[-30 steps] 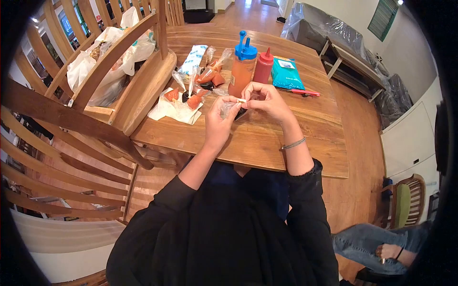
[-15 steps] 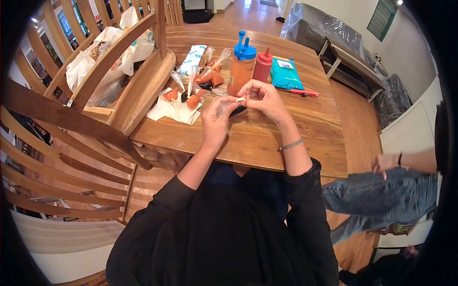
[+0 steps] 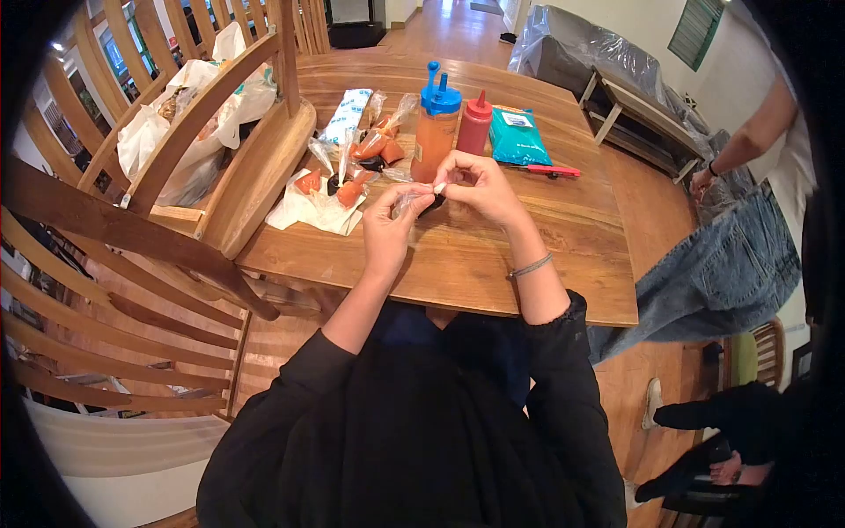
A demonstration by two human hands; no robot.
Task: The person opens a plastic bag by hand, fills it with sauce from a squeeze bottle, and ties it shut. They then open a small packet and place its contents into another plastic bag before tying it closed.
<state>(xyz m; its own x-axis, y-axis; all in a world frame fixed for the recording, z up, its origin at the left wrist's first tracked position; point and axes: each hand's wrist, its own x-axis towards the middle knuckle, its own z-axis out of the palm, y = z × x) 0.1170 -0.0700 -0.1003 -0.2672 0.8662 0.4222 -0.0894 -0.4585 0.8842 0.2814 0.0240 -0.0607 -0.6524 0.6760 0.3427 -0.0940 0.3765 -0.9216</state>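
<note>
Left hand (image 3: 387,227) and right hand (image 3: 482,192) meet over the near part of the wooden counter (image 3: 537,238), each with its thumb and fingers pressed together. Between the left fingertips is a clear plastic bag (image 3: 406,206), with a dark filling (image 3: 430,206) showing just below the hands; the right fingertips pinch a small white piece (image 3: 439,187) at the bag's top, too small to identify. A cord bracelet (image 3: 532,266) circles the right wrist.

Just beyond the hands stand an orange squeeze bottle (image 3: 432,141) with a blue cap and, beside it, a red squeeze bottle (image 3: 475,130), both upright. To their right lies a teal packet (image 3: 518,139), with a red-handled tool (image 3: 554,171) along its near edge. Left of the bottles are tied sauce bags (image 3: 370,145), some resting on a paper napkin (image 3: 308,213), and a blue-and-white packet (image 3: 348,114). Farther right, a person in jeans (image 3: 735,260) stands near the counter.
</note>
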